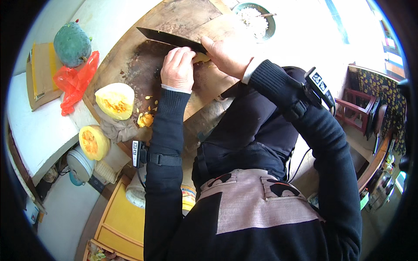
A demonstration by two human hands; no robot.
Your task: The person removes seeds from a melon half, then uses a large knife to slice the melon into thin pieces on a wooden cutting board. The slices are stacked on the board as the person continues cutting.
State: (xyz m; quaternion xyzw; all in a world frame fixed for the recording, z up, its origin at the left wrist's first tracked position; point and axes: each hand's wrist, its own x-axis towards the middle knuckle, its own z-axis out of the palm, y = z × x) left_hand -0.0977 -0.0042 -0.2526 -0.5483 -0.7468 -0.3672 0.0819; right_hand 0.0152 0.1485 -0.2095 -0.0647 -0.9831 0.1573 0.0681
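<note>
My right hand (227, 55) grips a cleaver (169, 38) with a broad dark blade, near its handle end; the blade points left over the wooden board (179, 16). Against the blade's near side rests my left hand (178, 68), its fingers bent down; a yellowish piece (201, 57) shows between the hands, partly hidden, so what the left fingers hold cannot be told. A cut pumpkin half (115, 101) lies at the board's left, cut face up. Nearer to me is another cut pumpkin piece (94, 142). Orange pulp (145, 120) and seeds lie beside my left forearm.
A bowl of white chopped food (253, 23) with chopsticks stands beyond the board. At the left are a green-skinned gourd (72, 44), a red plastic bag (76, 83) and a cardboard box (44, 73). A crumpled grey cloth (117, 129) lies at the board's edge, above a lidded bucket (80, 163).
</note>
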